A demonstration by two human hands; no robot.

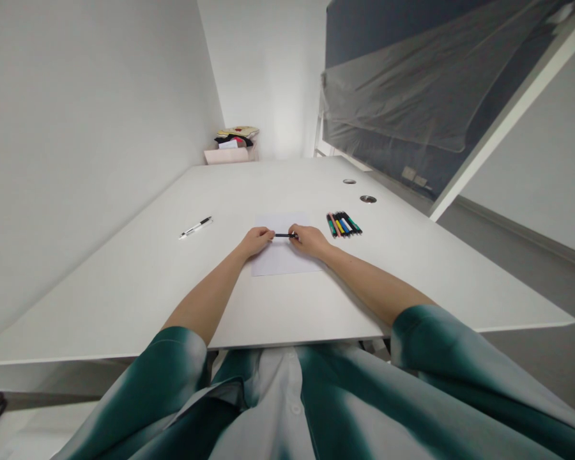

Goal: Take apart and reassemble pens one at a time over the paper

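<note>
left hand (256, 241) and right hand (309, 241) low over a sheet of white paper (280, 265), fingers turned inward toward each other; between them, a slim black pen (285, 235) held level above or against the sheet, its exact height hard to judge; right fingers (297, 234) closed around its right end in a firm-looking pinch; left fingertips (272, 234) at its left end, the contact too small to show whether gripping or merely touching; both elbows spread wide, probably the natural result of bringing the two hands together at the middle of the body; the sheet squared up in front of the torso on a white desk (124, 287), likely placed there for easy reach by both hands; a row of colored markers (344, 223) bunched side by side just right of the sheet, apparently kept together for picking from; a white-and-black ballpoint pen (195, 227) lying alone to the left, well apart from the paper; two round cable grommets (359, 190) set into the far right of the desktop, probably for routing wires; a pale carton (226, 156) with folded fabric (234, 138) against the far wall, out of the way; teal-and-white sleeves (172, 377) filling the foreground.
</note>
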